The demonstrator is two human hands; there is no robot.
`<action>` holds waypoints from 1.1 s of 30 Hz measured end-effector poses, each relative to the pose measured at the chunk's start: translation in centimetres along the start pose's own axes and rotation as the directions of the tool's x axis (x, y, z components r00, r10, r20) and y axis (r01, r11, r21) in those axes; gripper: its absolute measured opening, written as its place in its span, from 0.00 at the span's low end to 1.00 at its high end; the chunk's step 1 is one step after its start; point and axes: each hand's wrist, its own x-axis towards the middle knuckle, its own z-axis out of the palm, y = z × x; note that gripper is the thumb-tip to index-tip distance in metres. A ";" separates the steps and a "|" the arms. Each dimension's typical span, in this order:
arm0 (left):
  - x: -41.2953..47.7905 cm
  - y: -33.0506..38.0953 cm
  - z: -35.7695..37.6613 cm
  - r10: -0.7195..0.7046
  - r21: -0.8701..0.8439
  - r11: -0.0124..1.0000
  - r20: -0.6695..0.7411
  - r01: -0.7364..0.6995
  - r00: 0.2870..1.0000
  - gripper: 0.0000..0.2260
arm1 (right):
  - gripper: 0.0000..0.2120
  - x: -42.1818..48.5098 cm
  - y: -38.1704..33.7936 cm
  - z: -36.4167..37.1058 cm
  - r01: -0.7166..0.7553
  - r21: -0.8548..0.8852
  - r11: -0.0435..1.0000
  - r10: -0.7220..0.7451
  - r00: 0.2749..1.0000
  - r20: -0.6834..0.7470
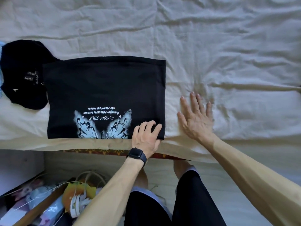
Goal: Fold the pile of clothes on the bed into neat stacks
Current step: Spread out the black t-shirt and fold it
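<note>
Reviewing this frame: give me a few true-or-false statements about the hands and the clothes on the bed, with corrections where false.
1. The left hand grips the near right corner of the black printed T-shirt. True.
2. The right hand holds a sleeve of that shirt. False: it lies flat, fingers straight, on the bed sheet beside the shirt.
3. A smartwatch is worn on the left wrist. True.
4. The second black garment lies to the right of the T-shirt. False: it lies at the shirt's left end.
</note>
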 end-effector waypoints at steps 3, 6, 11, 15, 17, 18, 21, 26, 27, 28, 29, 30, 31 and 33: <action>-0.3 0.5 0.1 -0.090 -0.156 0.984 -0.020 0.086 0.996 0.17 | 0.30 0.0 0.1 0.0 0.005 0.011 1.000 -0.005 1.000 0.007; -0.3 0.6 -0.3 -0.208 -0.323 0.924 0.026 0.205 0.978 0.11 | 0.30 0.1 0.1 -0.1 0.007 0.015 1.000 -0.007 1.000 0.020; 0.7 0.3 -1.5 -0.312 -0.504 0.776 0.216 0.379 0.925 0.13 | 0.30 0.1 0.0 -0.4 0.010 0.028 1.000 -0.011 0.999 0.030; 1.4 -0.4 -2.1 -0.303 -0.513 0.734 0.339 0.445 0.891 0.16 | 0.31 0.2 0.0 -0.7 0.006 0.025 1.000 -0.007 0.999 0.038; 1.7 -0.7 -2.2 -0.280 -0.511 0.732 0.378 0.451 0.883 0.17 | 0.31 0.3 -0.1 -0.6 0.006 0.019 1.000 -0.007 0.999 0.045; 1.8 -0.8 -2.2 -0.268 -0.511 0.731 0.395 0.453 0.879 0.17 | 0.31 0.3 0.0 -0.6 0.006 0.019 1.000 -0.007 0.999 0.047; 2.1 -1.4 -2.5 -0.237 -0.538 0.704 0.438 0.464 0.867 0.17 | 0.31 0.4 0.0 -0.4 0.005 0.025 1.000 -0.006 0.999 0.044; 2.4 -2.0 -3.8 -0.305 -0.716 0.442 0.446 0.540 0.841 0.16 | 0.31 0.5 -0.2 -1.2 0.004 0.039 0.999 -0.008 0.995 0.097; 2.4 -2.0 -4.0 -0.356 -0.745 0.390 0.420 0.541 0.835 0.16 | 0.31 0.5 -0.3 -1.6 0.000 0.045 0.999 -0.006 0.993 0.118; 2.4 -2.0 -4.2 -0.415 -0.763 0.353 0.391 0.541 0.822 0.15 | 0.31 0.6 -0.5 -2.1 -0.002 0.054 0.999 -0.004 0.992 0.125; 2.3 -2.0 -4.4 -0.473 -0.781 0.307 0.371 0.544 0.799 0.13 | 0.30 0.7 -0.9 -2.8 -0.009 0.080 0.997 -0.001 0.993 0.114; 2.2 -2.0 -4.6 -0.529 -0.801 0.241 0.365 0.548 0.766 0.11 | 0.29 0.8 -1.4 -3.6 -0.019 0.139 0.990 0.007 0.997 0.083; 2.1 -2.2 -4.7 -0.577 -0.822 0.162 0.369 0.545 0.728 0.10 | 0.26 0.9 -2.1 -4.3 -0.035 0.241 0.970 0.026 0.999 0.042; 1.6 -2.6 -4.8 -0.656 -0.846 0.035 0.383 0.533 0.651 0.08 | 0.23 1.7 -3.8 -5.8 -0.118 0.537 0.835 0.114 0.993 0.042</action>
